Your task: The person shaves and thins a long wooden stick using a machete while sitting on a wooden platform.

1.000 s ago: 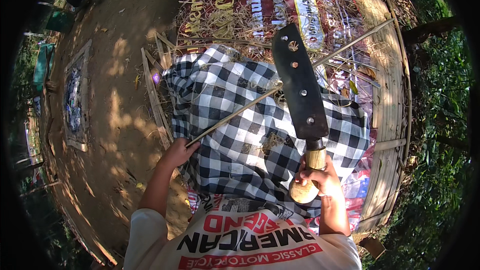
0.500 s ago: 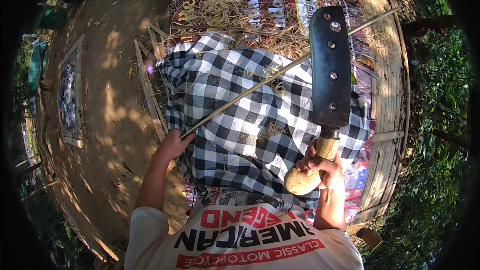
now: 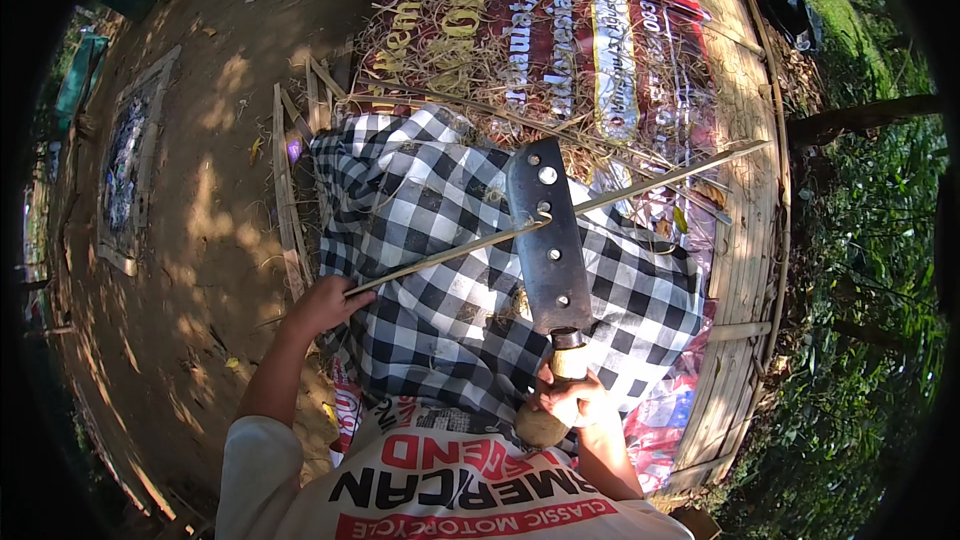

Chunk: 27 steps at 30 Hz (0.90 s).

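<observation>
My left hand [image 3: 322, 306] is closed around one end of a long thin bamboo strip [image 3: 432, 262] at the left edge of a black-and-white checked cloth [image 3: 440, 190] over my lap. My right hand [image 3: 570, 398] grips the wooden handle of a broad dark blade [image 3: 556, 280] with a row of holes. The handle ends in a rounded knob [image 3: 541, 426]. The blade stands upward from my fist, tilted a little left. The strip crosses the blade's left part and appears to enter one of its upper holes, with its far part showing beyond the right edge.
A dark red printed banner [image 3: 420, 20] strewn with dry shavings lies ahead. Bamboo slats [image 3: 740, 290] edge the right side, with green plants [image 3: 860, 240] beyond. On the dirt floor [image 3: 215, 240] at left lies a framed panel [image 3: 132, 155]. More bamboo pieces [image 3: 285, 190] lie beside the cloth.
The blade has moved left and lower, tilting left, and now meets the strip nearer its middle. The strip slopes less steeply. My left hand keeps its hold, and the whole view has shifted.
</observation>
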{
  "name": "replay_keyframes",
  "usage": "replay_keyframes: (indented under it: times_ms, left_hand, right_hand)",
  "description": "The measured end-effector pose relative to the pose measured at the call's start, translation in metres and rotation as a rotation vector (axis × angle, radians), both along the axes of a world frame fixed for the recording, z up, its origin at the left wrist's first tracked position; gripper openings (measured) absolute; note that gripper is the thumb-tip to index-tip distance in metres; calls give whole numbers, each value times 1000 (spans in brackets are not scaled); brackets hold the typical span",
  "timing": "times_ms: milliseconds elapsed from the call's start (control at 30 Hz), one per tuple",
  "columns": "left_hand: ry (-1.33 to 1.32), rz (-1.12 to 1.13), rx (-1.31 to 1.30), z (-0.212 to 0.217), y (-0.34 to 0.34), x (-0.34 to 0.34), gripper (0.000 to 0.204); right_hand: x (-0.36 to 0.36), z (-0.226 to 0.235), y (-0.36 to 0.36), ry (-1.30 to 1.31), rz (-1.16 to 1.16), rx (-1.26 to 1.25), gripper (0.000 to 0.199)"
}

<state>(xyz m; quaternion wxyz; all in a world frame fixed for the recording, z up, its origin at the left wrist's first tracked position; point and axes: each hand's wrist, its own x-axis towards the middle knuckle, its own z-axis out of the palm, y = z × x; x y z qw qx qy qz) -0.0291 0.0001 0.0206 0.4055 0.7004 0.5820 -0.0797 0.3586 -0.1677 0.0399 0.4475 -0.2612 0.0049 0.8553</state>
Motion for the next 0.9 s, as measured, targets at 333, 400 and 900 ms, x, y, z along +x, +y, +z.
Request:
replay_keyframes:
  times_ms: [333, 400, 900]
  left_hand:
    - [20, 49, 33, -2, -6, 4, 56]
    - [38, 47, 28, 2, -4, 9, 58]
    - [37, 41, 4, -4, 3, 4, 59]
  right_hand:
    - [6, 28, 13, -110, -120, -24, 30]
    - [21, 34, 13, -232, -214, -29, 30]
    - [-14, -18, -11, 22, 20, -40, 33]
